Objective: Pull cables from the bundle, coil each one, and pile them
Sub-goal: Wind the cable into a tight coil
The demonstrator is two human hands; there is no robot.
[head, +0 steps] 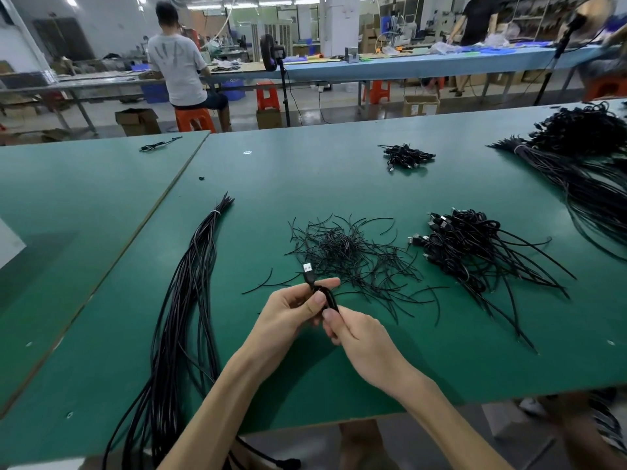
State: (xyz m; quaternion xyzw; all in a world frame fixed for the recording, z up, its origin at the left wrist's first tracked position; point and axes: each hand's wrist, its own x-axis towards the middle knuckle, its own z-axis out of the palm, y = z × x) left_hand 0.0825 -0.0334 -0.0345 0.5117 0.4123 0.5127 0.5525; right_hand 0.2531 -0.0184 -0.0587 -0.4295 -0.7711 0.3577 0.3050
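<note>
Cable in hand: one black cable (326, 297), folded into a tight coil, was held just below the centre of the frame, with its USB plug (307, 268) sticking up past the fingers.
Left hand: the left hand (291, 308) gripped the coil, thumb laid across it and fingers curled behind.
Right hand: the right hand (356, 330) pinched the coil's lower end; whether it also held a tie could not be told.
Bundle: the long bundle (190, 300) lay left of centre on the green table (305, 171), banded near its far end and trailing over the near edge, with many cables in it.
Ties: a loose heap of short ties (342, 249) lay at centre, just above the hands.
Pile: the pile of coiled cables (475, 245) sat right of centre, well apart from the hands.
Farther stock: a smaller pile (407, 156) lay upper middle and a much larger bundle (576, 164) filled the upper right.
Progress: a fair number looked done, but the work seemed far from finished. This coil was not yet on the pile, and the thick bundle suggested many cables were left to pull.
</note>
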